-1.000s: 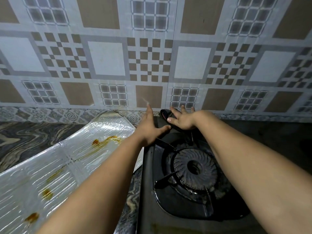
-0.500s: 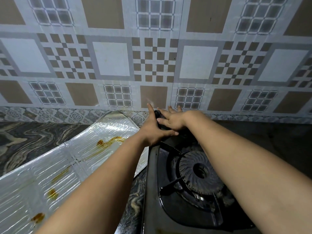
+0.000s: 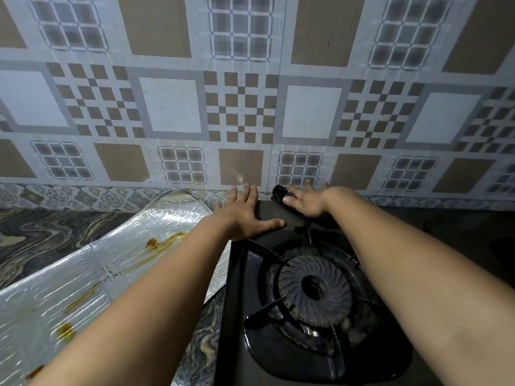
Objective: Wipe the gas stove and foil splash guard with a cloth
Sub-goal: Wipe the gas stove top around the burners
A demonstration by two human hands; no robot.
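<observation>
Nearest: both forearms reach over the gas stove [image 3: 239, 316], its burner [image 3: 315, 291] between them. To the left, the foil splash guard [image 3: 92, 260] lies flat on the marbled surface [image 3: 41, 235], brown stains on it, its right edge tucked just beside or under the stove's left side.

Farther back, the left hand [image 3: 245, 215] rests flat on the stove's back-left corner, fingers straight, thumb out along the top; grip released, holding nothing. The right hand [image 3: 306, 201] lies on a dark cloth [image 3: 281, 192] at the stove's back edge, fingers fairly straight & pressing it down, not curled round it as far as one can tell.

Change vs half a sec ago: the hands were overlapping at the back edge w/ the left thumb under the right hand; now they've drawn apart, left onto the corner, right onto the cloth. Prob. means the left braces the stove while the right starts or carries on a wipe along the rear strip.

Room: tiled wall [image 3: 250, 107] sits right behind the cloth, so little room fwd. Dark open surface to the right of the stove. Pan supports stick up round the burner; cloth could snag there. Foil not yet wiped.
</observation>
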